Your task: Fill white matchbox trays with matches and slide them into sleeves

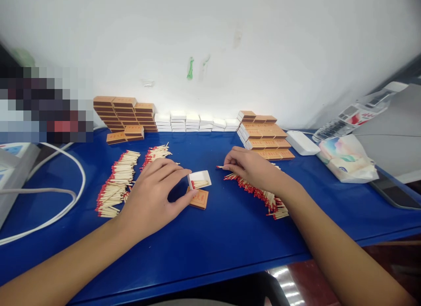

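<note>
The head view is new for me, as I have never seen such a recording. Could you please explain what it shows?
There is no machine here: a person works bare-handed, and a camera worn on their head looks forward and down. The left hand holds a small white tray with some matches inside, close to a brown matchbox. The right hand pinches a match. On the blue table lie loose piles of red-tipped matches; stacked brown boxes and white pieces stand along the wall.
</note>
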### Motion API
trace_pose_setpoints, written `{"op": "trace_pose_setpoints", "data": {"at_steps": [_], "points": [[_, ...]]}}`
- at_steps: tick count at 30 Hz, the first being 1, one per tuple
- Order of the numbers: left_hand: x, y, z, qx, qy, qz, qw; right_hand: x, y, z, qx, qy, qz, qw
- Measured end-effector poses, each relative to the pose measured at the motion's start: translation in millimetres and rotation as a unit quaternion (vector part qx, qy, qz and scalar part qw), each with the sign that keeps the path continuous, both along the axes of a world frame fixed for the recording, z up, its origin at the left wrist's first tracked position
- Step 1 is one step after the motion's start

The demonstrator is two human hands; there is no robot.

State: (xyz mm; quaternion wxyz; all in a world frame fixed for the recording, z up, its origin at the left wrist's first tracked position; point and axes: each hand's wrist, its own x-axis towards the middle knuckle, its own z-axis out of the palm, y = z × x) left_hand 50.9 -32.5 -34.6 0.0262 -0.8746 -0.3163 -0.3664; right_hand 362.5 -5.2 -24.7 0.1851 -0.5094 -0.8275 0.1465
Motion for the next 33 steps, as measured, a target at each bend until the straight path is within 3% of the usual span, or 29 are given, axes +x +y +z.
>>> {"op": "trace_pose_setpoints", "data": {"at_steps": [8, 17, 20, 24, 28, 33], "points": [[3, -1, 2.9, 0.000, -0.003, -0.012, 1.000, -41, -25, 22.6, 0.032, 0.096, 0.040, 0.994], [3, -2, 3.2, -0.001, 0.002, -0.015, 1.000, -57, -32, 18.6, 0.019, 0.066, 0.074, 0.995], [3, -1, 3.2, 0.001, 0.001, -0.014, 1.000, -47, -28, 22.1, 0.037, 0.081, 0.065, 0.994], [2, -1, 2.4, -0.002, -0.005, -0.004, 1.000, -10, -15, 24.5, 0.079, 0.057, 0.005, 0.995], [1, -1, 2.2, -0.003, -0.002, -0.003, 1.000, 26, -1, 21.1, 0.007, 0.018, -0.017, 1.000], [0, -2, 2.0, -0.004, 0.002, -0.005, 1.000, 31, -2, 22.2, -0.072, 0.012, 0.011, 0.997]]}}
